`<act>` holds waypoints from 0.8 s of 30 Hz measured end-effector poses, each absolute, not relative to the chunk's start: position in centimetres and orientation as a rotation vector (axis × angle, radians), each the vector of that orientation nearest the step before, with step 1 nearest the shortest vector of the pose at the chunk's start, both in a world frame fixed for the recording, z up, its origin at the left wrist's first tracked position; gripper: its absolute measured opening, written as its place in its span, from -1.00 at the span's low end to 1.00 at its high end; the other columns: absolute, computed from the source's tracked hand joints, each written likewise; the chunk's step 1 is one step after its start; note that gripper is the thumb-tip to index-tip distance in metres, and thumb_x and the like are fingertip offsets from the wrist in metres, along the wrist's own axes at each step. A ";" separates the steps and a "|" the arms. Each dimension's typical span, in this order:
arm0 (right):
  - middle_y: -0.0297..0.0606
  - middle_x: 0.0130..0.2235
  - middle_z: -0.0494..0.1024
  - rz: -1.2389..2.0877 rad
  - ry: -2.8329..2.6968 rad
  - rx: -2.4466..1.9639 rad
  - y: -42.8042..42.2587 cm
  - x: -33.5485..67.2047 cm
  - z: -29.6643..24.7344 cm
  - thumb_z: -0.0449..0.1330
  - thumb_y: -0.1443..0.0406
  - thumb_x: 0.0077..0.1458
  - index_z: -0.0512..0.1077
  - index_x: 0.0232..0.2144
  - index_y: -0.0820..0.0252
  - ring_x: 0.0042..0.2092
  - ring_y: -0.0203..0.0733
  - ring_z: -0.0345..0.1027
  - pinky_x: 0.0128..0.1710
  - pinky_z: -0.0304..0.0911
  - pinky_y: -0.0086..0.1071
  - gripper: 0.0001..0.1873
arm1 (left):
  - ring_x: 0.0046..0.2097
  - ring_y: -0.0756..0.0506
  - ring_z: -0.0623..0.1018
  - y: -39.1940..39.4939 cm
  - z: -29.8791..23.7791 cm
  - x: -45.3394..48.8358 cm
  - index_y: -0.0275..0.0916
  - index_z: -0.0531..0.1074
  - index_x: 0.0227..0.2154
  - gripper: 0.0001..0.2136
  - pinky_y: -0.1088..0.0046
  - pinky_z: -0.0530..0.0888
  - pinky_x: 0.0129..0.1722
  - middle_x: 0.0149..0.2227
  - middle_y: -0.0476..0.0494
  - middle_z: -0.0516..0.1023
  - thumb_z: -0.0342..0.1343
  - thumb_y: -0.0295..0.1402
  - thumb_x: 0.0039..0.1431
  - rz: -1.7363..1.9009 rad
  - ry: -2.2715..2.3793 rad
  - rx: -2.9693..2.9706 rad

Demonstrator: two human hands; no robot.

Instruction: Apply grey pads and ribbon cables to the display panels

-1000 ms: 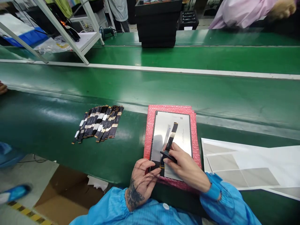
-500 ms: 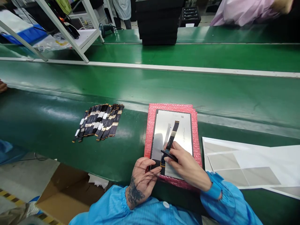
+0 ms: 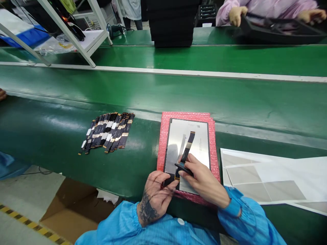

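Note:
A display panel [image 3: 200, 153] lies silver back up on pink bubble wrap [image 3: 163, 136]. Over it a dark ribbon cable [image 3: 188, 147] with a gold end runs upward from my right hand [image 3: 200, 175]. That hand is closed around a slim black tool [image 3: 183, 168], its tip pointing left across the cable's lower part. At the panel's lower left corner is my left hand [image 3: 158, 190], its index finger and thumb on either side of the black strip along the bottom edge. The fingertips partly cover the join between cable and panel.
A fanned pile of ribbon cables [image 3: 107, 132] lies to the left. White sheets with grey panels [image 3: 265, 177] are at right. A cardboard box [image 3: 74, 207] stands below the table edge. Across the bench are a black tray stack [image 3: 172, 23] and a person holding a black tray [image 3: 283, 32].
My left thumb has shifted slightly right along the panel's bottom edge; my right hand stays almost still. Across the bench, the person in pink now has both hands at a black tray.

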State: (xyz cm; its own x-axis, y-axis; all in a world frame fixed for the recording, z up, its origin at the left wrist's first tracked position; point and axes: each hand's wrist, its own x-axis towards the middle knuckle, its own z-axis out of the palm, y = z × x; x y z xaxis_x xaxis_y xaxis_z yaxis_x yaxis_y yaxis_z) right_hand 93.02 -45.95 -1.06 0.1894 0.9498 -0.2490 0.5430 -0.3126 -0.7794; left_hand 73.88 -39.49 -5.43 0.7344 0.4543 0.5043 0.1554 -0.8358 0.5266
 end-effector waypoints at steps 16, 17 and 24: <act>-0.02 0.01 0.44 0.282 -1.049 -2.538 -47.6 93.2 -0.8 -0.05 0.16 0.20 0.38 -0.13 0.19 -0.24 0.04 0.47 -0.41 0.33 -0.16 -0.66 | -0.04 -0.16 0.44 -40.0 -5.5 74.1 -0.08 0.48 0.02 -0.69 0.22 0.44 0.01 -0.11 -0.17 0.44 -0.02 -0.40 0.29 0.791 0.634 2.387; -0.03 -0.01 0.47 0.236 -0.971 -2.587 -48.4 93.7 -0.8 -0.10 0.11 0.21 0.40 -0.13 0.17 -0.22 0.08 0.48 -0.41 0.32 -0.14 -0.61 | -0.03 -0.15 0.45 -39.6 -5.5 74.0 -0.08 0.47 0.04 -0.69 0.25 0.46 -0.01 -0.08 -0.17 0.44 -0.01 -0.37 0.29 0.766 0.703 2.296; -0.16 -0.13 0.61 0.610 -0.628 -2.467 -53.3 94.4 -2.0 -0.07 -0.17 0.06 0.43 -0.19 0.05 -0.11 0.14 0.50 -0.15 0.38 -0.04 -0.44 | -0.45 0.01 0.41 -35.1 -3.8 74.9 -0.25 0.49 -0.24 -0.72 0.50 0.41 -0.43 -0.46 -0.02 0.45 0.22 -0.18 0.04 0.431 1.055 1.593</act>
State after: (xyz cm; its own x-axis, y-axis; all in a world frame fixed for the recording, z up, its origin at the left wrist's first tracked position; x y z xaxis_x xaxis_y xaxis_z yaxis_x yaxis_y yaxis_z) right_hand 94.39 -53.34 -2.02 0.7916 0.5381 -0.2896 0.3051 -0.7587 -0.5756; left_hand 74.95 -35.09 -3.83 0.5334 0.8075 -0.2520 0.4005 0.0214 0.9161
